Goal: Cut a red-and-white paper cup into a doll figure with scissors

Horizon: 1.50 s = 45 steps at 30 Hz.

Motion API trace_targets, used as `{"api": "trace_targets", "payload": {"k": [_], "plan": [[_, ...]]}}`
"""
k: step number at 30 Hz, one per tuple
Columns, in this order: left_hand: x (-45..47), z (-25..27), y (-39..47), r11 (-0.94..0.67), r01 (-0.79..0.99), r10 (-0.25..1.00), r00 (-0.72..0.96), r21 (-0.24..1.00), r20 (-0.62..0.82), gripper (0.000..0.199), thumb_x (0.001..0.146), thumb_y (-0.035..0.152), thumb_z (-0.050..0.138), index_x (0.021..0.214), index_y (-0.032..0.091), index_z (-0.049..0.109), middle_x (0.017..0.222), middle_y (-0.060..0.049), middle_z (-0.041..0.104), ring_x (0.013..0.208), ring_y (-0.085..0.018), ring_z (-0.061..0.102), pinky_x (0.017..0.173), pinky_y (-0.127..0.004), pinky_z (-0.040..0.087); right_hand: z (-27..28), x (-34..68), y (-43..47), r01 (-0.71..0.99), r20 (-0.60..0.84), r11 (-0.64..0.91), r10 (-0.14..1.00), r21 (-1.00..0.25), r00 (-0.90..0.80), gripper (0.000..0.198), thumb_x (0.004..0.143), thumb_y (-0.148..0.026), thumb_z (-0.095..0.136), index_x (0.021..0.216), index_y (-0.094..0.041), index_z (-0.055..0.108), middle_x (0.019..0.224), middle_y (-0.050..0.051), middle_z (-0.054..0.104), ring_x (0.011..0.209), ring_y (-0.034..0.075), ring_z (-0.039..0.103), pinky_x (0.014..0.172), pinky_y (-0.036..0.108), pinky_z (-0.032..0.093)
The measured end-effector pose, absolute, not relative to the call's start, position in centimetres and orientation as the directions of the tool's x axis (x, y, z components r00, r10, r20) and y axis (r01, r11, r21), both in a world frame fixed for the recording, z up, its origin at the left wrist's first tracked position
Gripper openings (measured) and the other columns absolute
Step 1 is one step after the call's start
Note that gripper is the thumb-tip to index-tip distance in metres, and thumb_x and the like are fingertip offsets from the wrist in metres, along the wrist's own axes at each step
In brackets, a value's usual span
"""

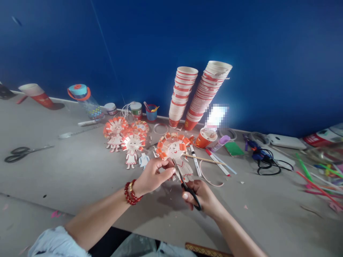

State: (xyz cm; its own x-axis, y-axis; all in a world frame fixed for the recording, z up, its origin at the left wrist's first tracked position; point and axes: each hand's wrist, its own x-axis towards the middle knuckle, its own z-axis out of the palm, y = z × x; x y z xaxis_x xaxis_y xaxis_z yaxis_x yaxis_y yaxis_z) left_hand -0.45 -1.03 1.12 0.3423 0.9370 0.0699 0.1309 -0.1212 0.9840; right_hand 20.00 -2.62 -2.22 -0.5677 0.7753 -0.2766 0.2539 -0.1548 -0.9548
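Note:
My right hand is closed round the black handles of a pair of scissors, whose blades point up and left. My left hand, with red bead bracelets on its wrist, pinches thumb and fingers together beside the blades. What those fingers hold is too small to make out. Just beyond both hands is a paper-cup doll with a curled orange-and-white fringe round its drawn face and a white dress with red dots. The hands and scissors partly cover the dress. Left of it lie finished-looking dolls with similar fringes, such as a smaller doll.
Two tall stacks of paper cups lean by the blue wall. Markers, a wooden stick and a glue gun lie to the right. Another pair of scissors is far left. Coloured pipe cleaners lie far right.

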Motion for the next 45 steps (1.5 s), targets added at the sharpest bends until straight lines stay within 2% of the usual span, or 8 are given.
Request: {"api": "trace_targets", "payload": {"k": [11,29,45], "plan": [[-0.45,0.89,-0.98,-0.093,0.125,0.936,0.350,0.988,0.043,0.022,0.086,0.026,0.051,0.069,0.014,0.058,0.067,-0.001,0.058,0.060,-0.011,0.054,0.057,-0.021,0.044,-2.66,19.98,-2.47,0.225,-0.269,-0.171,0.798,-0.959,-0.539,0.058,0.060,-0.071,0.066,0.053,-0.018,0.043,0.042,-0.004,0.044,0.037,0.009,0.041,0.037,0.019,0.026],[-0.37,0.90,-0.99,-0.087,0.057,0.934,0.352,0.995,0.061,0.024,0.086,0.023,0.051,0.065,0.014,0.057,0.067,-0.001,0.057,0.060,-0.010,0.053,0.057,-0.021,0.043,-2.44,20.03,-2.36,0.279,-0.216,-0.069,0.813,-0.958,-0.541,0.060,0.064,-0.073,0.061,0.049,-0.018,0.042,0.039,-0.004,0.042,0.036,0.007,0.035,0.037,0.020,0.022],[-0.29,0.74,-0.96,-0.104,0.068,0.934,0.351,0.992,0.074,0.025,0.087,0.026,0.050,0.064,0.015,0.055,0.065,0.000,0.055,0.060,-0.010,0.052,0.057,-0.020,0.042,-2.34,19.94,-2.35,0.323,-0.232,-0.054,0.806,-0.945,-0.544,0.062,0.065,-0.077,0.056,0.050,-0.018,0.042,0.039,-0.003,0.043,0.037,0.007,0.034,0.037,0.020,0.021]]}}
